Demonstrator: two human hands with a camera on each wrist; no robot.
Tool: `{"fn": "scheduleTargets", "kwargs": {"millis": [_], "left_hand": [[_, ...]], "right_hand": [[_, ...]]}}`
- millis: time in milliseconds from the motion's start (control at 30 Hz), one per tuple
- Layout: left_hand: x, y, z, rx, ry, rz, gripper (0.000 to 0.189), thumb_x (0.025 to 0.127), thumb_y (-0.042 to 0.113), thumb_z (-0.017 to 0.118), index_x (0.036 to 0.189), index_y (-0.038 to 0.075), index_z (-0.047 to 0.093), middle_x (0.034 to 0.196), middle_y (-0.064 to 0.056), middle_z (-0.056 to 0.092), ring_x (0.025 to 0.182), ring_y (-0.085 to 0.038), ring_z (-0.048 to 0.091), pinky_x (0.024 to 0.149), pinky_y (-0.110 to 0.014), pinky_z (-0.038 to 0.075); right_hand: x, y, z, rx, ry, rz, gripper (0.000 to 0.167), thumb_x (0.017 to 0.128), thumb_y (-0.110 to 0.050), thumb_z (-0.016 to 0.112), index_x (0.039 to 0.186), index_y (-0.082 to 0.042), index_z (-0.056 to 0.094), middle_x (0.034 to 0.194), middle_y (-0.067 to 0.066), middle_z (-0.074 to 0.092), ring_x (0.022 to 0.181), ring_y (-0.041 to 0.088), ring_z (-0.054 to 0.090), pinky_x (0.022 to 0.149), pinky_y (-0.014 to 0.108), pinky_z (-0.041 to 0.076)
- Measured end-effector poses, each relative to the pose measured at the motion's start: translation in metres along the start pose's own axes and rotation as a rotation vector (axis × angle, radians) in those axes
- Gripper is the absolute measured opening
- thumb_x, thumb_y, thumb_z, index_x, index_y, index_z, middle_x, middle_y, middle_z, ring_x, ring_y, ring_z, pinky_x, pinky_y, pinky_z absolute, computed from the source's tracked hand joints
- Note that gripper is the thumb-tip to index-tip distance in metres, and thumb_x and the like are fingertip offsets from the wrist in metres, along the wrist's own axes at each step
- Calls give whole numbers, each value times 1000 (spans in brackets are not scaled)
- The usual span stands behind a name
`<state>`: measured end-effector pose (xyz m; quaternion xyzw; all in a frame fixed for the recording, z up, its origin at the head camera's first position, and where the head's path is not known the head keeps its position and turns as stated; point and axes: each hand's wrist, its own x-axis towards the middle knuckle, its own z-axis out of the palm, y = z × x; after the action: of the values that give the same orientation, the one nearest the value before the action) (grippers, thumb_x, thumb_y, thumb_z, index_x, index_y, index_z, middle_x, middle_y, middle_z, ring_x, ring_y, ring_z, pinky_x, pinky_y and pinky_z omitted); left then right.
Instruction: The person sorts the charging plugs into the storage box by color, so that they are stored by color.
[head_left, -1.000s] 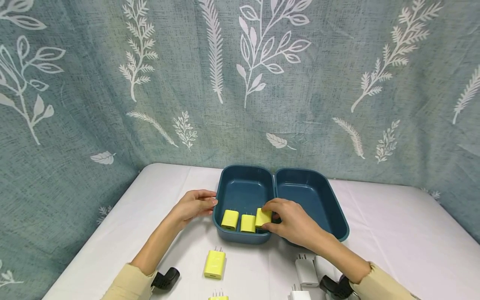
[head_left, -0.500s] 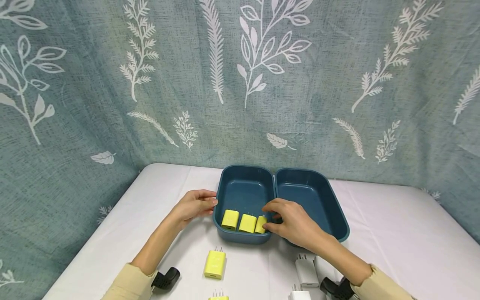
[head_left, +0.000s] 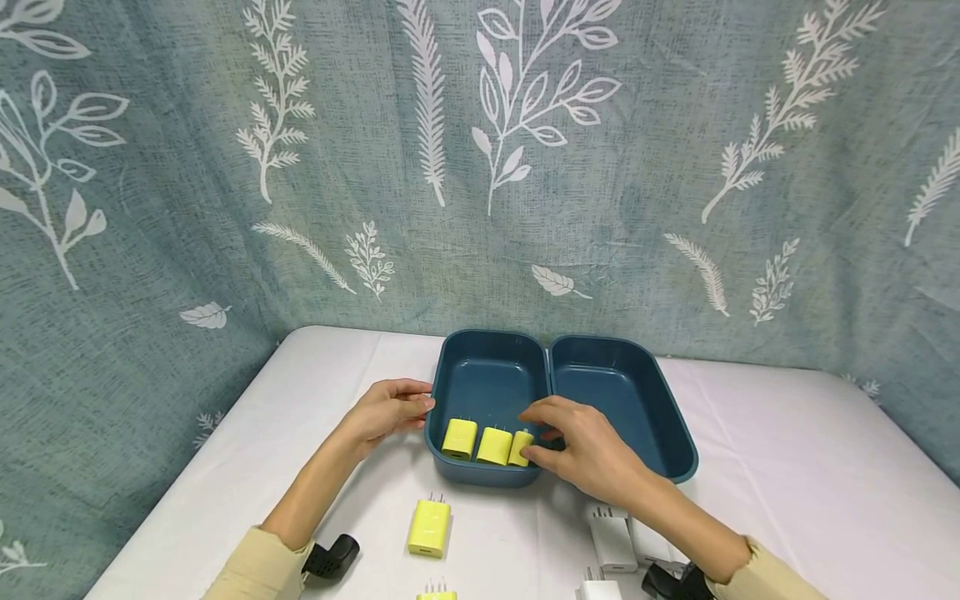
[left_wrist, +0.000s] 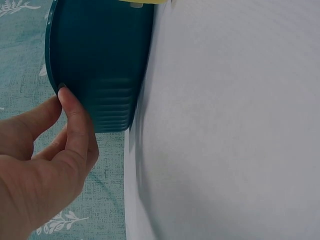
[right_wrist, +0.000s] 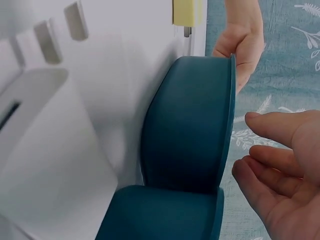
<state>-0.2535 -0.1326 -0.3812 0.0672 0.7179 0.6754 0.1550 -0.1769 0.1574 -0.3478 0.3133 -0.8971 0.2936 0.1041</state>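
Two dark blue bins stand side by side on a white cloth. Three yellow USB wall chargers lie along the near wall of the left bin (head_left: 491, 477). The rightmost charger (head_left: 521, 448) shows a narrow side; the left charger (head_left: 459, 439) and middle charger (head_left: 494, 447) show broad faces. My left hand (head_left: 390, 408) pinches the left bin's outer rim between thumb and fingers, also seen in the left wrist view. Over that bin's right side hovers my right hand (head_left: 588, 442), thumb and fingers apart with nothing between them. The right bin (head_left: 611, 400) holds nothing visible.
On the cloth before the left bin lies a yellow charger (head_left: 430, 527), and another yellow charger (head_left: 437, 595) is cut off by the lower edge. White chargers (head_left: 613, 542) lie near my right forearm, partly hidden by it. A patterned curtain (head_left: 480, 167) hangs behind.
The right hand has let go of the rightmost yellow charger, which dropped and turned onto a narrow side against the middle one. The left hand has stayed at the rim.
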Motion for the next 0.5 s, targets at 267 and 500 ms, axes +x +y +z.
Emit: {"fn": "scheduleTargets", "kwargs": {"millis": [267,500], "left_hand": [[1,-1,-1,0,-12,18,40,97,3,62,131,-14,52,109,-17,64,80,-12,63,75,-25,56],[0,-2,0,3,-1,6,39,97,4,62,131,-13,53,110,-17,64,81,-12,63,75,-24,56]], "right_hand": [[-6,-11,0,56,16,-16,32,83,-12,82,112,-10,70,114,-1,66,93,20,68,79,28,57],[-15,-22,4,183,-45,-39,36,83,-15,82,116,-13,67,116,-4,65,93,19,66,77,28,57]]}}
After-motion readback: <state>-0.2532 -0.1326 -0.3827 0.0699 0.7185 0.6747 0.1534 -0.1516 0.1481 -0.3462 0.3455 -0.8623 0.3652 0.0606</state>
